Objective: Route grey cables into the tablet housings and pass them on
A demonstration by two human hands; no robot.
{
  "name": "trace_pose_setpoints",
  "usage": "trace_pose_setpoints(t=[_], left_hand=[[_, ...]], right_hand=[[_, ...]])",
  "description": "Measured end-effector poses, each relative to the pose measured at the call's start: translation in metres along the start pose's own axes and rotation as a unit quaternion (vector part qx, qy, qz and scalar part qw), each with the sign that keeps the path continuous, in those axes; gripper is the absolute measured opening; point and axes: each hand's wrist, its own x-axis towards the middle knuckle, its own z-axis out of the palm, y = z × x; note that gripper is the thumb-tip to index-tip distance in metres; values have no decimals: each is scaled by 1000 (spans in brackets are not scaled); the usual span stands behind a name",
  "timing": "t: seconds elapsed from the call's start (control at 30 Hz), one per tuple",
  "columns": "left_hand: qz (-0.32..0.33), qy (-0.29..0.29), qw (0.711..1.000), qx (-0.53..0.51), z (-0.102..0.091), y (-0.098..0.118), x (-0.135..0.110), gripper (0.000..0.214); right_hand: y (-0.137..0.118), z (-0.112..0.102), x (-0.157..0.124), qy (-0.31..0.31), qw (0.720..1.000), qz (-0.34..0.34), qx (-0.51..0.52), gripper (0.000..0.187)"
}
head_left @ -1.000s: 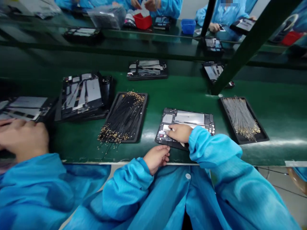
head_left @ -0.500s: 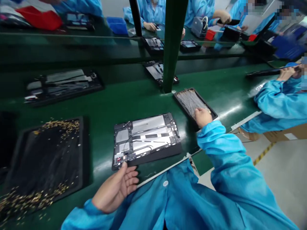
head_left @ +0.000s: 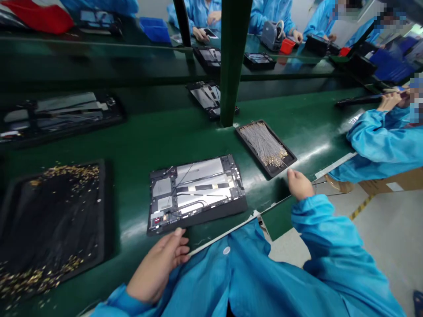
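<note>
An opened tablet (head_left: 194,191) with silvery battery panels, flat strips and dark edges lies on the green bench before me. Close to its near left corner is my left hand (head_left: 160,264), thumb extended and fingers loosely bent, with nothing seen in it. A shallow black tray (head_left: 291,159) sits to the right of the tablet, holding a bundle of thin grey cables (head_left: 261,138) with gold-coloured ends. My right hand (head_left: 300,185) is just off the tray's near right corner, fingers pressed together; what they hold, if anything, is too small to make out.
To the left lies a black tray (head_left: 54,215) with many small gold-coloured parts in and around it. Further opened tablets (head_left: 62,114) rest along the bench. A green post (head_left: 231,66) rises behind the cable tray. At right a co-worker's sleeve (head_left: 380,145) reaches over the bench.
My right hand has left the cables in the tray and moved toward me and to the right. My left hand stays near the tablet's corner, its thumb slightly lower. The view has shifted a little.
</note>
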Motion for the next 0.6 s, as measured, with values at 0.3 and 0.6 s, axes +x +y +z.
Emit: trace_pose_setpoints(t=[0.3,0.6], left_hand=[[454,-127,797,378,23,11,-36,34],[349,-272,826,350,20,2,-29,32]], right_hand=[[-80,-2,-96,-272,878,-364,149,32],[-86,40,-104,-556,736,-353,156,42]])
